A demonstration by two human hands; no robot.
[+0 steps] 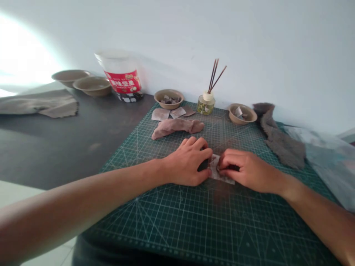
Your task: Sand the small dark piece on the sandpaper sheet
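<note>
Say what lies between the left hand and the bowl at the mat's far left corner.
In the head view, a bunched pinkish cloth lies beyond the left hand, then flat pale pieces just in front of the bowl.

From here the cutting mat (194,218) is deep green, ruled with a fine pale grid and slanting lines. The small piece (214,168) on it is whitish, blotched brown. A dusty pink cloth (176,126) lies beyond; the far-left tub (123,82) has a red band above black and white. The far-middle bowl (169,106) is tan.
</note>
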